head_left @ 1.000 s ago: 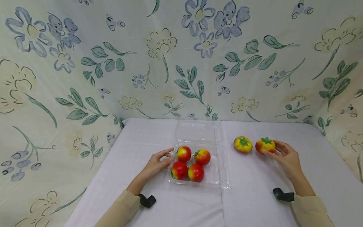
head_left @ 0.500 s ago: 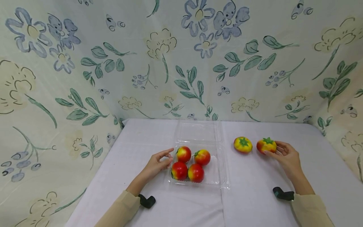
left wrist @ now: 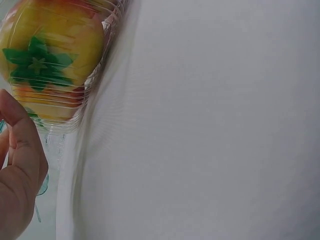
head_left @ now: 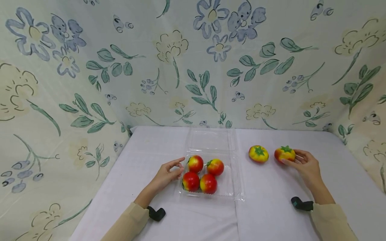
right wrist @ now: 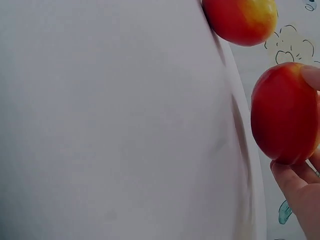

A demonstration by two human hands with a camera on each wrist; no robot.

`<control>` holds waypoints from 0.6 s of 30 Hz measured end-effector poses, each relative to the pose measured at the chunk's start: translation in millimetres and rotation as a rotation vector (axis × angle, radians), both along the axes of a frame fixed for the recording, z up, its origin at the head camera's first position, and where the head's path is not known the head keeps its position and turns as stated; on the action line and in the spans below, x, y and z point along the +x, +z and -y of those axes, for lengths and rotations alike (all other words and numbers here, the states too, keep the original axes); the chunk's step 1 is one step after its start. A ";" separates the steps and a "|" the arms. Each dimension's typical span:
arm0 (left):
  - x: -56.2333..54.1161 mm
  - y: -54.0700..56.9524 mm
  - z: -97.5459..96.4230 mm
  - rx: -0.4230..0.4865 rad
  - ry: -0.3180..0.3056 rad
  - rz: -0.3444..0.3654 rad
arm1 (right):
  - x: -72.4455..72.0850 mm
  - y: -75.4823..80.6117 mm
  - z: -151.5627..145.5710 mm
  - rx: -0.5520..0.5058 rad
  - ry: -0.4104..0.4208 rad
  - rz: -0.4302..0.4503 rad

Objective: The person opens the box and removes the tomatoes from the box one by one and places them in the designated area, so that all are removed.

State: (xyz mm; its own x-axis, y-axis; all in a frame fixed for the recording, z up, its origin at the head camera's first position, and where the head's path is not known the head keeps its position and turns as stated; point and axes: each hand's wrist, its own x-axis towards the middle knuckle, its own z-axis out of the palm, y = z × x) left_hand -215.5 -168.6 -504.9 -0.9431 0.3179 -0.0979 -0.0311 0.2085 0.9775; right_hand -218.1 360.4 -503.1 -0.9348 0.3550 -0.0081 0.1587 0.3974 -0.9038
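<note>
In the head view, my right hand [head_left: 308, 167] holds a red-and-yellow artificial tomato [head_left: 284, 154] between thumb and fingers, its green star-shaped leaf facing up. The right wrist view shows the red side of this tomato [right wrist: 282, 117] close over the cloth. Left of it lies a second tomato [head_left: 258, 154]. My left hand [head_left: 165, 174] is beside a clear plastic clamshell box [head_left: 226, 187], fingers loosely bent and the index fingertip right at its left rim. Several tomatoes [head_left: 208, 183] sit inside the box; one tomato [left wrist: 40, 65] shows through its ribbed wall in the left wrist view.
The clear lid [head_left: 211, 140] of the box lies folded back toward the rear. A white cloth [head_left: 271, 207] covers the table, with a crease running down its front middle. Behind and at both sides hangs a floral curtain [head_left: 193, 67].
My right hand and the tomato it holds have shifted slightly to the right, away from the second tomato. The left hand and the box have stayed in place.
</note>
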 end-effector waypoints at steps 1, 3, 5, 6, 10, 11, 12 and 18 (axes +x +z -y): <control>0.0 0.2 -0.1 0.002 0.001 0.002 | -0.2 -0.2 -0.8 -0.001 -0.002 0.006; -0.1 0.3 0.1 0.000 0.002 0.002 | -1.0 -0.7 -2.4 -0.002 -0.008 0.024; 0.0 0.6 0.2 0.000 0.001 0.001 | -1.5 -1.0 -3.3 -0.002 -0.010 0.039; 0.0 0.8 0.3 0.001 0.000 -0.001 | -1.6 -1.0 -3.8 -0.002 -0.010 0.045; 0.0 1.5 0.4 0.006 -0.001 0.008 | -1.0 0.2 -5.1 0.004 -0.001 0.055; -0.2 1.6 0.3 0.007 -0.002 0.011 | -0.8 0.7 -5.7 0.007 0.001 0.058; -0.5 1.5 0.2 0.008 -0.003 0.009 | -0.7 1.1 -6.0 0.008 0.002 0.060; -1.9 1.0 0.1 0.004 -0.003 0.013 | -1.5 1.8 -7.1 0.007 0.008 0.067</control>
